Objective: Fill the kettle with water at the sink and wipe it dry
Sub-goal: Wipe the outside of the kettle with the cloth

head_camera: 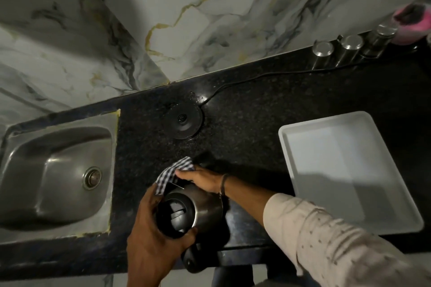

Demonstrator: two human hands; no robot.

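Fingers (pixel 184 236) of the left hand (pixel 151 235) clasped the steel kettle (pixel 205 209) by its lid; right hand (pixel 200 178), at twelve o'clock, pressed a checked cloth (pixel 175 171) against it above the bench (pixel 245 123).

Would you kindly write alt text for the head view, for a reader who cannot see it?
A left hand holds a steel kettle over a black counter while the right hand presses a checked cloth against it. A steel sink lies left; the kettle base and a white tray sit beyond.
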